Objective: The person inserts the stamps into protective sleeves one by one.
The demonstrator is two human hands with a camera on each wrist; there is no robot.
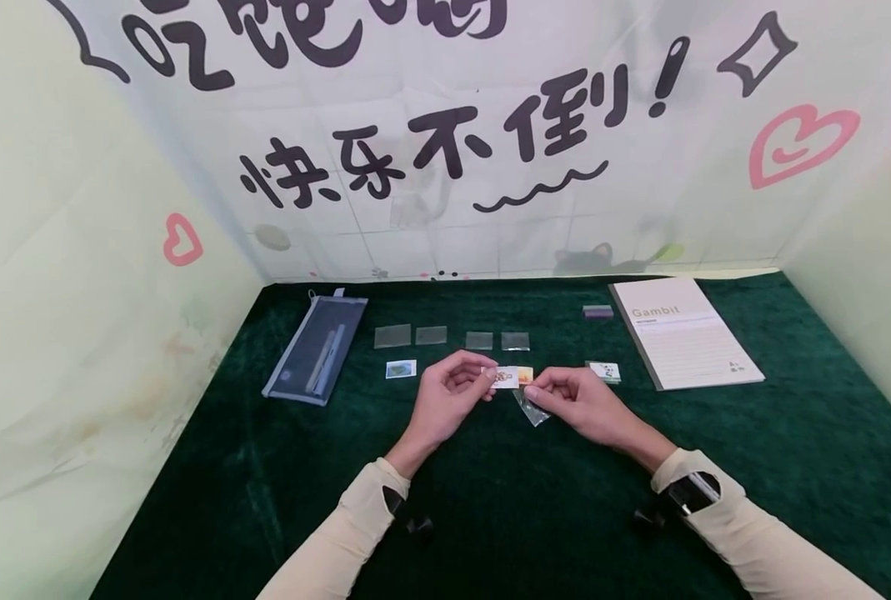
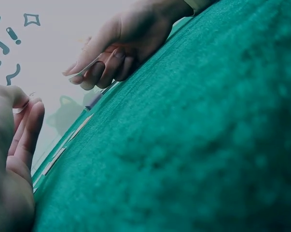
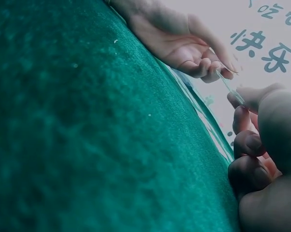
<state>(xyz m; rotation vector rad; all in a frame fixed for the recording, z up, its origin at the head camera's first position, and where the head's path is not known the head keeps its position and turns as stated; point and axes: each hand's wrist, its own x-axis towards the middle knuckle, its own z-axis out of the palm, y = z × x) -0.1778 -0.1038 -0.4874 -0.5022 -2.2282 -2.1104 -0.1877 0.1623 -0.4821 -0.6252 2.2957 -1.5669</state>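
In the head view my left hand [image 1: 448,392] pinches a small white card [image 1: 505,379] with a brown drawing between thumb and fingers. An orange picture card [image 1: 525,375] shows at its right edge, partly overlapped. My right hand [image 1: 580,404] faces it from the right, thumb and forefinger pinching a clear plastic sleeve [image 1: 531,410] that hangs below the cards. Whether the right fingers also grip the orange card is hard to tell. From the right wrist, a thin translucent edge [image 3: 227,87] runs between both hands' fingertips.
Several clear sleeves [image 1: 392,336] lie in a row behind the hands. A blue-green picture card [image 1: 401,369] is left, a white card [image 1: 605,372] right. Farther out are a zip pouch [image 1: 317,350] with pens, a purple block [image 1: 598,312] and a notebook [image 1: 688,333].
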